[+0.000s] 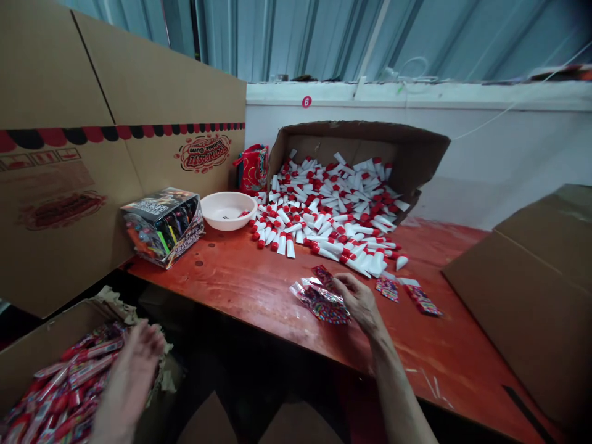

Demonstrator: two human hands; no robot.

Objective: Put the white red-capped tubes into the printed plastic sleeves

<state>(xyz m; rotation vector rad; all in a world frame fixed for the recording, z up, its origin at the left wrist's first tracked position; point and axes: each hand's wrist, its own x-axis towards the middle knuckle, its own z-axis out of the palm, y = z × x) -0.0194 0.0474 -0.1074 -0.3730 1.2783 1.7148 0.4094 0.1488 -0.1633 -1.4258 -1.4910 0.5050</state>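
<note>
My right hand point(358, 302) is closed on a small printed plastic pouch point(324, 276), red with many-coloured dots. Just beneath it, more of these shiny pouches point(319, 301) lie on the table. Two others, a short pouch point(387, 288) and a longer pouch point(422, 298), rest to the right of the hand. At the lower left my left hand point(134, 364), blurred, hovers by the edge of a carton point(34, 330) full of red wrapped tubes point(78, 376). Its fingers look loosely apart, and nothing shows in them.
White tubes with red caps point(333, 203) spill from a tipped cardboard box point(419, 145) onto the red table point(222, 271). Left of them stand a pink bowl point(229, 203), a display box point(161, 213) and a red bag point(254, 169). Large cardboard point(531, 290) closes off the right.
</note>
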